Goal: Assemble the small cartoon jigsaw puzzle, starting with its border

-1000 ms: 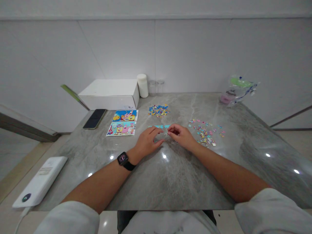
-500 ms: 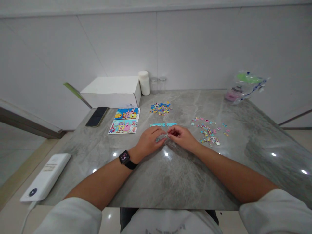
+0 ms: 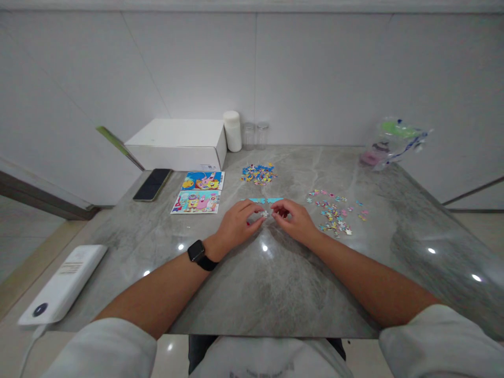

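Note:
My left hand (image 3: 241, 223) pinches a small pale jigsaw piece (image 3: 265, 214) between thumb and fingertips at the middle of the table. Just right of it is my right hand (image 3: 290, 218), its fingers curled and drawn together; whether anything is in them I cannot make out. Beyond my fingertips lies a light-blue strip of joined jigsaw pieces (image 3: 274, 200), partly hidden by my hands. A loose heap of pastel puzzle pieces (image 3: 334, 215) spreads to the right of my right hand. Farther back sits a blue and yellow heap of puzzle pieces (image 3: 259, 174).
Two cartoon picture cards (image 3: 197, 202) and a phone (image 3: 153, 185) lie at left. Behind them stand a white box (image 3: 177, 156), a white bottle (image 3: 232, 132) and two clear glasses (image 3: 249, 137). A white power bank (image 3: 65, 283) is front left; a plastic bag (image 3: 394, 142) is back right.
My fingertips, which were together, have drawn slightly apart. The pale piece now shows at my left fingertips. The whole view has shifted a little.

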Tool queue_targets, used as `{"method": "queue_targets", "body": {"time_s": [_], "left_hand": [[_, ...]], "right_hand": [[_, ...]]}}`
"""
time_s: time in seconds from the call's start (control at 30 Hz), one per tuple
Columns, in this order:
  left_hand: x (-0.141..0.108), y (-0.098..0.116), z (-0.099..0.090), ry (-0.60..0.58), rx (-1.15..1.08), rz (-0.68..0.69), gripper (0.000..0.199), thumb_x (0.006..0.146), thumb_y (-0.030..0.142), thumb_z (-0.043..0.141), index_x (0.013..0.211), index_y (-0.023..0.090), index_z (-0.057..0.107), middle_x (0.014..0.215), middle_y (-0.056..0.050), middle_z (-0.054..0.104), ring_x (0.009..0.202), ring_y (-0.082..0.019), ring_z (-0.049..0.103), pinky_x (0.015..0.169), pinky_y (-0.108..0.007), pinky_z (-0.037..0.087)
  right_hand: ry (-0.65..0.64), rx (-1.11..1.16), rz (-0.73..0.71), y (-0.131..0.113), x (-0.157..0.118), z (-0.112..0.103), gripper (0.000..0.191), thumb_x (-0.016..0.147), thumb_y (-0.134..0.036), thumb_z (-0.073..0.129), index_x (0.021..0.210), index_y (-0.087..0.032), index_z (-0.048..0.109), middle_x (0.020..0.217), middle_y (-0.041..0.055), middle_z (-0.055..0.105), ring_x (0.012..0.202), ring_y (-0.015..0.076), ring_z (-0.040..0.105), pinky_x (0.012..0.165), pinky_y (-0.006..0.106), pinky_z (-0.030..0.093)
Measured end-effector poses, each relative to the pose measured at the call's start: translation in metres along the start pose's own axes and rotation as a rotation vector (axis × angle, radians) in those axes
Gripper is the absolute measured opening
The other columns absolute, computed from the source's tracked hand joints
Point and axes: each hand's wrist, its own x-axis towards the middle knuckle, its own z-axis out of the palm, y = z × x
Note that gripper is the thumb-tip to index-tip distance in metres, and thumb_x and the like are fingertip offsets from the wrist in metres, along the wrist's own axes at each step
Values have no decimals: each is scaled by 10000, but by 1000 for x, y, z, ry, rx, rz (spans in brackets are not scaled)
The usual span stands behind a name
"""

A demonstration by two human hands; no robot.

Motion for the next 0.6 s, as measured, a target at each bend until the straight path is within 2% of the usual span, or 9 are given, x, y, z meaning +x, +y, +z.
{"method": "queue_targets", "body": {"time_s": [0.2, 0.5, 0.6], "left_hand": [[0, 1, 1, 3, 6, -3, 196, 1015, 350, 684, 1148, 212, 725, 1094, -73, 735, 1023, -211, 694, 930, -382, 580], [-1, 3, 0, -18, 7, 38, 213, 1021, 372, 680, 1155, 212, 723, 1091, -74, 740, 1028, -218, 691, 944, -385, 570], [0, 4, -1, -22, 12, 28, 207, 1022, 374, 672, 1147, 217, 725, 1089, -76, 737, 1040, -226, 692, 959, -395, 566]], "right_hand": [[-33, -77, -99, -2, -1, -2, 110, 950, -272, 621, 1014, -241, 705, 930, 51, 706, 818, 187, 639, 780, 321, 514], [-77, -106, -128, -5, -2, -1, 95, 973, -275, 616, 958, -243, 705, 926, 55, 714, 859, 202, 648, 848, 346, 508], [-70, -114, -112, -8, 2, -11, 110, 960, -263, 608, 940, -245, 715, 914, 56, 714, 863, 206, 651, 852, 346, 512]]}}
